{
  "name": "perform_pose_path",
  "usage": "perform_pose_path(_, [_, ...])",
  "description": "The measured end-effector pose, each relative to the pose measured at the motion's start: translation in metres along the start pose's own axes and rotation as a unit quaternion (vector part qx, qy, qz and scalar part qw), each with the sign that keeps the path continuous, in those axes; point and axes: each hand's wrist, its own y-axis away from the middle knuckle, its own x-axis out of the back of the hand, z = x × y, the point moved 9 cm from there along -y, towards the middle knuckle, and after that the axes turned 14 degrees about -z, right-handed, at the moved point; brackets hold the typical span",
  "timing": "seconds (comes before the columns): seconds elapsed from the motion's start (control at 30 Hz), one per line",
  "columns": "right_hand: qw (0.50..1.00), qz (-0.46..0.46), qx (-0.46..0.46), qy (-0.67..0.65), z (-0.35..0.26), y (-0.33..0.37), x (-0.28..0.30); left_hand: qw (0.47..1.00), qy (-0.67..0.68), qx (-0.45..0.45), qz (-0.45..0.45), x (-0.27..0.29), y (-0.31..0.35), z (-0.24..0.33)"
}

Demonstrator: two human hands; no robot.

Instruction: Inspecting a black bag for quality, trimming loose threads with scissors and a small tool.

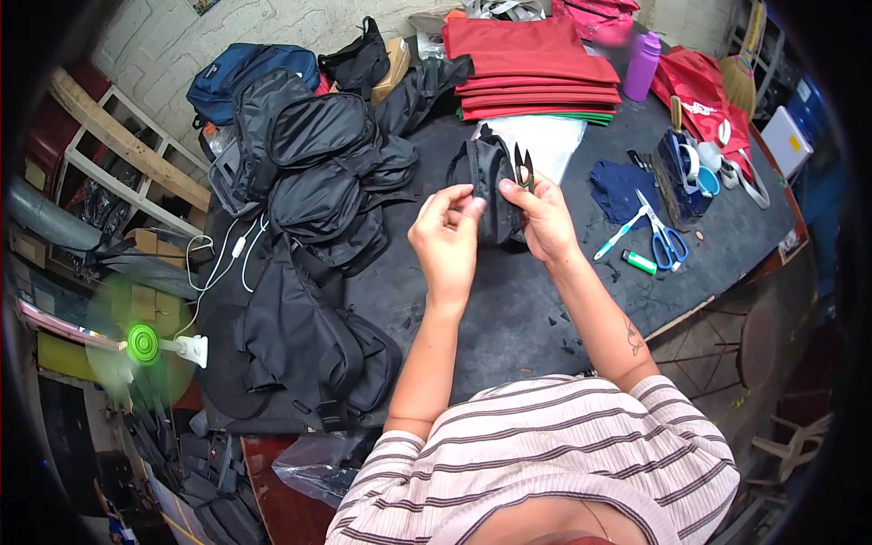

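In front of me, over the table, a small black bag (495, 186) stands upright between my hands. My right hand (547, 222) grips its right side, thumb on the fabric. That same hand also holds small dark thread snips (523, 163), blades pointing up and slightly apart. My left hand (445, 241) is at the bag's left edge, with thumb and forefinger pinched together and the other fingers curled. Whatever lies between those fingertips is too small to make out.
Black bags (318, 200) are heaped at left. Folded red fabric bags (536, 68) and a purple bottle (640, 68) stand at the back. Blue-handled scissors (669, 245), a green lighter (639, 262) and a tool caddy (681, 177) are at right. A green fan (143, 345) spins at left.
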Motion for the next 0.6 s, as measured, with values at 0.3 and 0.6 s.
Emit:
perform_pose_path(0.3, [1.0,-0.017,-0.002,0.0,0.001,0.003,0.004,0.999,0.039,0.005,-0.009,-0.005,-0.006,-0.005])
perform_pose_path(0.6, [0.992,-0.103,-0.01,0.073,-0.009,0.023,-0.008,0.991,0.085,0.1,-0.017,0.001,-0.025,-0.057])
